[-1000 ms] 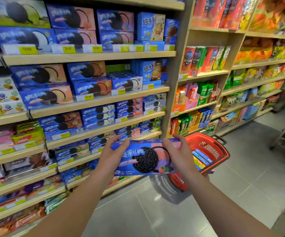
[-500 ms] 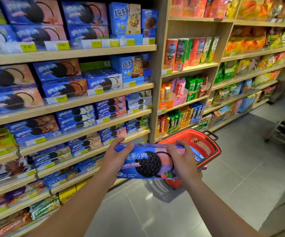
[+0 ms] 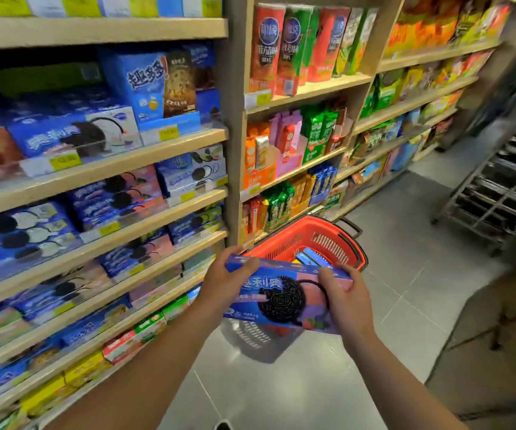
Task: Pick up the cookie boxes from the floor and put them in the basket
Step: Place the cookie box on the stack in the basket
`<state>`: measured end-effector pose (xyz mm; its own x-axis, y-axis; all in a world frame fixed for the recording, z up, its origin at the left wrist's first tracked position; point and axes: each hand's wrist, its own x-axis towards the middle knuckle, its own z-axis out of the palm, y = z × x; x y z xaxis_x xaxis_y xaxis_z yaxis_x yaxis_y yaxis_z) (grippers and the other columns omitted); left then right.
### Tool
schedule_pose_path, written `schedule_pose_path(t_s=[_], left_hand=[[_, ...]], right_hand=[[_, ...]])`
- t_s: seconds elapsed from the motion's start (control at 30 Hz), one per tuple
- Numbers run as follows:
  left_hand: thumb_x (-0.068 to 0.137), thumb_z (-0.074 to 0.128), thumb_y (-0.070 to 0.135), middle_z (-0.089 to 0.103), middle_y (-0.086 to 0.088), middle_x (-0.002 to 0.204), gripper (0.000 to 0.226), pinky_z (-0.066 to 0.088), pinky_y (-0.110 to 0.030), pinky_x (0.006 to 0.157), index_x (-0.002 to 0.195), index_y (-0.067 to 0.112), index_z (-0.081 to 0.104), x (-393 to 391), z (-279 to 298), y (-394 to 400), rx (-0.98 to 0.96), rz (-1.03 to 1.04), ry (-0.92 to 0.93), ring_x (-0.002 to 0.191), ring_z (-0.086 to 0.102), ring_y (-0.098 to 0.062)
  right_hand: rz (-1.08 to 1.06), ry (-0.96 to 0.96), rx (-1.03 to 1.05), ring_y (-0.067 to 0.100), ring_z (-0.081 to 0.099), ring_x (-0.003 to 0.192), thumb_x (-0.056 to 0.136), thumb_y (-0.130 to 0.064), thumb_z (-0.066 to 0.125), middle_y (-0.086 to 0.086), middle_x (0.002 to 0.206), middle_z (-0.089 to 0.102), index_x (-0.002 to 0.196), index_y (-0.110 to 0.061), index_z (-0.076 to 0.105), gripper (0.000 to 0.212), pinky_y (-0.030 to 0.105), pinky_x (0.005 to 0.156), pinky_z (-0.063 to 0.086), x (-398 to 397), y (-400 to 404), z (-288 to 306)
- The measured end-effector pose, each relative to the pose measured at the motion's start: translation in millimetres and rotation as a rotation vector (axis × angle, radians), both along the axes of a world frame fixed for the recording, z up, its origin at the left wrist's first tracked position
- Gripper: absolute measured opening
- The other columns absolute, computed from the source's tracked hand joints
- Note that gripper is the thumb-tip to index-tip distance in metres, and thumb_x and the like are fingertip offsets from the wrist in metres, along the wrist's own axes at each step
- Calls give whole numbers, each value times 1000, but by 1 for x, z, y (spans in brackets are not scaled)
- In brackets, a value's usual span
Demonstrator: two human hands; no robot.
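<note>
Both hands have carried the cookie box forward and down since a second ago, so it now hangs over the near rim of the red basket instead of in front of the shelves, and the view has swung to the right.

The left hand grips the box's left end, thumb curled over the top edge and fingers hidden behind it. The right hand grips the right end, fingers curled over the top edge and wrapped onto the front face. Held between them, the box lies lengthwise, tilted with its right end a little lower, its printed face with the dark round cookie turned up toward the camera.

The basket stands on the grey tiled floor beside the wooden shelves, with its black handle folded down at the far rim. Inside it, past the held box, blue packets show. The box covers the basket's near part.

Blue cookie boxes fill the shelves on the left, blurred. Tall red and green snack boxes stand further right. A metal rack stands at the right edge.
</note>
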<state>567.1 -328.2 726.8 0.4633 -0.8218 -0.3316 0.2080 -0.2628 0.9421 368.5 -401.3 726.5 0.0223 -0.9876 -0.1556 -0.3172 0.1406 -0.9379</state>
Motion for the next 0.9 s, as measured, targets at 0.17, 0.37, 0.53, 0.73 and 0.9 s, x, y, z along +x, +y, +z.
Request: schedule_pose_path(t_s=[0.17, 0.37, 0.53, 0.73, 0.9], left_hand=[[48, 77, 73, 64, 0, 118, 62, 55, -49, 86, 104, 55, 58, 2, -29, -77, 66, -137, 13, 97, 69, -26], [64, 84, 47, 69, -1, 114, 75, 53, -47, 91, 129, 31, 51, 8, -76, -136, 232, -276, 60, 98, 69, -21], [85, 65, 47, 66, 8, 118, 40, 53, -25, 67, 120, 40, 48, 12, -114, -195, 434, -320, 35, 90, 67, -8], [83, 71, 34, 73, 15, 80, 18, 57, -28, 69, 96, 27, 62, 13, -147, -273, 477, -290, -76, 83, 71, -15], [74, 77, 43, 69, -1, 115, 50, 51, -51, 93, 118, 28, 59, 34, -202, -319, 527, -282, -37, 103, 66, -21]], right_hand=[[-103, 14, 35, 15, 65, 98, 65, -60, 65, -5, 109, 67, 113, -28, 60, 58, 37, 90, 53, -11, -54, -21], [-91, 63, 176, 13, 66, 93, 51, -62, 68, -8, 101, 68, 107, -32, 56, 64, 36, 88, 53, -15, -111, -72], [71, 123, 264, 10, 62, 91, 69, -40, 83, -7, 104, 65, 111, -34, 50, 54, 12, 73, 43, -12, -189, -119], [93, 107, 377, 7, 63, 89, 65, -46, 80, -6, 107, 67, 119, -35, 51, 63, 15, 74, 42, -4, -263, -166], [27, 71, 485, 12, 64, 92, 78, -31, 79, -6, 106, 66, 122, -43, 46, 56, 25, 83, 48, 7, -288, -215]])
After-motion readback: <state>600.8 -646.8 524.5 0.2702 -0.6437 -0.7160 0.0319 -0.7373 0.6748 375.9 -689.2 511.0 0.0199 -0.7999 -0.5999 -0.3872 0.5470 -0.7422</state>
